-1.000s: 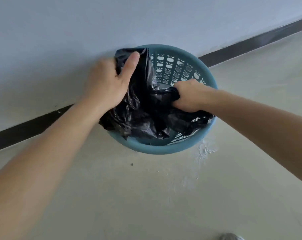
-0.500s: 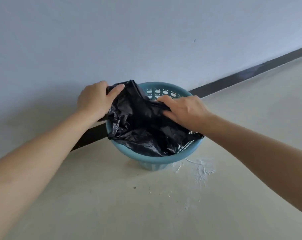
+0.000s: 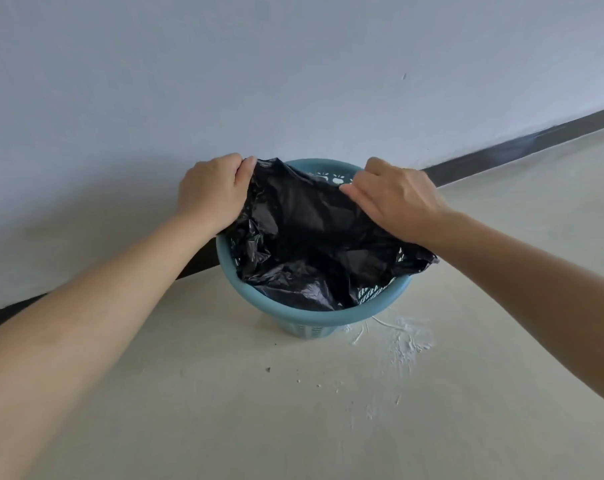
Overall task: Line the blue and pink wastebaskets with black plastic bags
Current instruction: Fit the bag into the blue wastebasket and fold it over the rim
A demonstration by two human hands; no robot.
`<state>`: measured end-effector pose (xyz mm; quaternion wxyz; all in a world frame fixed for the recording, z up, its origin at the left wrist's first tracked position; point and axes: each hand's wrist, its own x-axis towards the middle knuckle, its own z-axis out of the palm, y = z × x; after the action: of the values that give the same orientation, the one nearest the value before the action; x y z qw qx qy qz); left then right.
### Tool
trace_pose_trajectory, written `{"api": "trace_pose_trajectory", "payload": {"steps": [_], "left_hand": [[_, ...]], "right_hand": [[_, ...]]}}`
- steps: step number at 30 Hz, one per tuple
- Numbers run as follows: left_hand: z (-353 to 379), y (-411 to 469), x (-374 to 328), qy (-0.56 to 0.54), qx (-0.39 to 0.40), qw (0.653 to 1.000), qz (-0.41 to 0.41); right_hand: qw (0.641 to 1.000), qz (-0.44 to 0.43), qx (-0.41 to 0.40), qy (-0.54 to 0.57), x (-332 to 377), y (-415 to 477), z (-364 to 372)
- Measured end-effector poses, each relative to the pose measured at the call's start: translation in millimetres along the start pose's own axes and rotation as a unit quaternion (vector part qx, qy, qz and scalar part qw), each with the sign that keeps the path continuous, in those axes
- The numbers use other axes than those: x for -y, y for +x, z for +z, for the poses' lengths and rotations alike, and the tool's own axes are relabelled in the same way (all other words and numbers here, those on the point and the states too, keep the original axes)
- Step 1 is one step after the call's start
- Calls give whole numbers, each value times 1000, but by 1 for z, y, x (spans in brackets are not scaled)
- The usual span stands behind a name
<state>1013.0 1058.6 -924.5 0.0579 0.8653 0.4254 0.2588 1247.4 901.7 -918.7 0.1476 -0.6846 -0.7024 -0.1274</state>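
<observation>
The black plastic bag (image 3: 314, 237) lies crumpled inside the blue wastebasket (image 3: 293, 315), its top edge stretched between both grips. The left grip (image 3: 212, 190) pinches that edge, and the right grip (image 3: 397, 202) pinches it likewise. White powder (image 3: 408, 341) marks the floor (image 3: 224, 410) below the right grip.

The wastebasket (image 3: 314, 317) stands on the floor (image 3: 224, 393) just before the wall (image 3: 293, 81), with the bag (image 3: 307, 237) inside it and spilling over its right rim. The left hand (image 3: 212, 192) holds the bag's edge at the rear left and the right hand (image 3: 397, 202) holds it at the rear right. Powder (image 3: 408, 344) lies on the floor just right of the wastebasket.
</observation>
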Motion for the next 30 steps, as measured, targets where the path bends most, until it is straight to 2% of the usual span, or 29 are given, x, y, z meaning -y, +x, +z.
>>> {"api": "trace_pose_trajectory", "payload": {"steps": [3, 4, 8, 10, 11, 14, 16, 19, 22, 24, 28, 30], "left_hand": [[-2, 5, 4, 26, -17, 999, 8], [-2, 6, 7, 26, -19, 999, 2], [1, 10, 17, 10, -20, 997, -78], [4, 15, 21, -19, -30, 993, -113], [6, 17, 22, -23, -39, 993, -109], [9, 24, 25, 6, -54, 998, -23], [14, 29, 26, 18, -33, 999, 5], [27, 34, 26, 35, 79, 996, -21], [33, 39, 27, -32, 208, 967, -147], [34, 39, 27, -101, 245, 947, -183], [30, 21, 27, -205, 179, 948, -165], [30, 13, 27, -274, 162, 933, -168]], "right_hand": [[995, 94, 8, 14, -11, 6, -1], [996, 90, 21, 16, -13, 7, -1], [996, -18, 74, -36, -13, 9, 2], [993, -12, 88, -73, -11, 15, 4], [992, 1, 92, -86, -10, 19, 7], [989, 44, 80, -114, -11, 33, 14], [986, 96, 87, -106, -13, 42, 20], [971, 167, 159, -59, -14, 54, 29], [956, 203, 211, 2, -15, 60, 40], [946, 234, 217, 49, -15, 61, 47], [954, 238, 180, 3, -12, 59, 61], [955, 241, 175, -10, -15, 58, 63]]}}
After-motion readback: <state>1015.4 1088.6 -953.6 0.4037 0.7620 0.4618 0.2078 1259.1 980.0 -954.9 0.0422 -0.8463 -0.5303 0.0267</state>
